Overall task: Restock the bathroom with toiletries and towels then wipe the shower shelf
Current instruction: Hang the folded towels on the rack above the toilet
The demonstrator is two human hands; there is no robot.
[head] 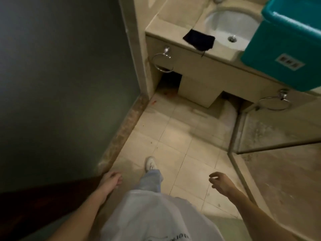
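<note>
Far left: we note a dark grey-green wall surface [60, 75], blurred, with no detail readable. A worn brown threshold strip [125, 129] runs along its foot to the beige tiled floor [182, 153].

Left hand [111, 180]: hangs low beside the strip, fingers loosely curled, holding nothing.

Centre bottom: a white sneaker [150, 164] is on the tiles under a pale trouser leg [152, 181]. The other foot is hidden by a white shirt [156, 214].

A chrome towel ring [162, 62] is on the front of the beige stone desk [166, 26], at its left end. On top, a black cloth [198, 41] lies flat at the desk's front edge, just left of the white oval basin [225, 26] and overlapping its rim; a thread hangs from it over the edge.

Right hand [218, 181]: held over the floor, fingers apart and slightly bent, holding nothing.

A teal plastic tub [286, 40] with a white label covers the basin's right side. It is cut off by the frame and its contents are hidden. We cannot tell how it rests on the desk.

Below it is a second chrome towel ring [274, 101], and right of that a smeared glass shower panel [278, 127] in a metal frame. The shower shelf is not visible.
</note>
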